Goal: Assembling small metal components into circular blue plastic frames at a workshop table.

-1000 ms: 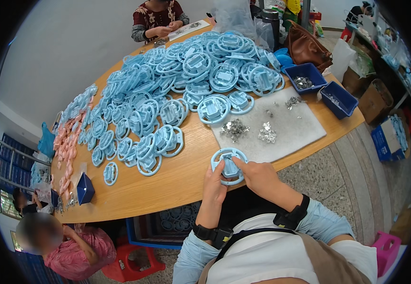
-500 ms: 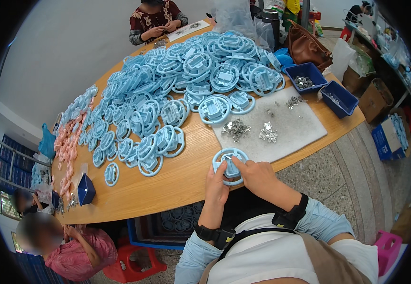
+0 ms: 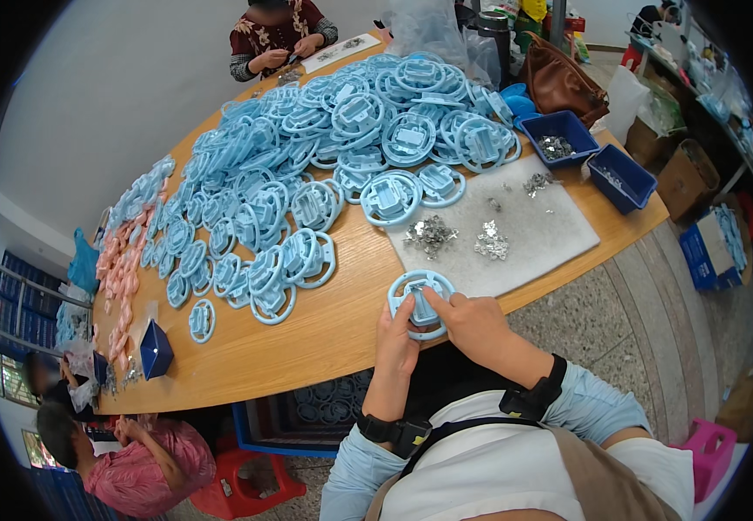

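Observation:
A light-blue round plastic ring part with a raised centre is in my hands at the table's near edge. Its left rim is gripped by my left hand, thumb on top. The fingers of my right hand press on its centre; whether they pinch a small metal piece is too small to make out. Just beyond lies a pale board bearing a heap of small silver metal pieces and a shinier heap of metal pieces. Two finished-looking blue ring parts overlap the board's far left corner.
A large pile of blue ring parts covers the wooden table. Blue bins with metal pieces and a brown bag stand at right. Pink parts lie far left. Co-workers sit at the far side and left. A blue crate is below.
My right fingertips have shifted slightly over the ring part's centre. The ring part stays in place in my left hand. The view has moved a little.

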Demonstrator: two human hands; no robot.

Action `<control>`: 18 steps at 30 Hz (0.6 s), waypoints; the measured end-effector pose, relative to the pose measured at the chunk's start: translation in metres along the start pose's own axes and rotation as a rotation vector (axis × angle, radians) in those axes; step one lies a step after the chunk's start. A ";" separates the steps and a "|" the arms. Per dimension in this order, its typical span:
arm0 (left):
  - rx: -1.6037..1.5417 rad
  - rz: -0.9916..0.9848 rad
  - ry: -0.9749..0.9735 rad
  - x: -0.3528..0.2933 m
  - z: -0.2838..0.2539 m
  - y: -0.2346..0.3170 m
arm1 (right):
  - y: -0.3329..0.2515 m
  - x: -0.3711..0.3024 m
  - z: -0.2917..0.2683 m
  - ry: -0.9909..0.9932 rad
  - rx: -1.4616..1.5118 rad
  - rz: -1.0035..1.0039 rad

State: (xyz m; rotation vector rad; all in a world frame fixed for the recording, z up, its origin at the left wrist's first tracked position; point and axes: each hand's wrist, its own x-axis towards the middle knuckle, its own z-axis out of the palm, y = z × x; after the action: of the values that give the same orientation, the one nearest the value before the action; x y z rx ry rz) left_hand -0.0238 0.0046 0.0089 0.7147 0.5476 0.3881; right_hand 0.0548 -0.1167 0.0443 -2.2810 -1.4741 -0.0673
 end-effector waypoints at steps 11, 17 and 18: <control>0.068 0.008 -0.008 0.002 0.000 -0.001 | -0.013 0.009 0.001 -0.058 -0.142 -0.039; 0.130 0.042 -0.017 0.009 -0.009 -0.003 | -0.021 0.015 -0.002 -0.037 -0.314 -0.120; 0.141 0.030 -0.038 0.011 -0.011 -0.003 | -0.016 0.018 -0.006 -0.089 -0.212 -0.104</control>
State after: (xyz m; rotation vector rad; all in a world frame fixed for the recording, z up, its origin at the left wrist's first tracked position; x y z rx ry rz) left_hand -0.0209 0.0139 -0.0032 0.8654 0.5327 0.3655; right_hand 0.0500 -0.0976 0.0596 -2.3975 -1.7043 -0.1613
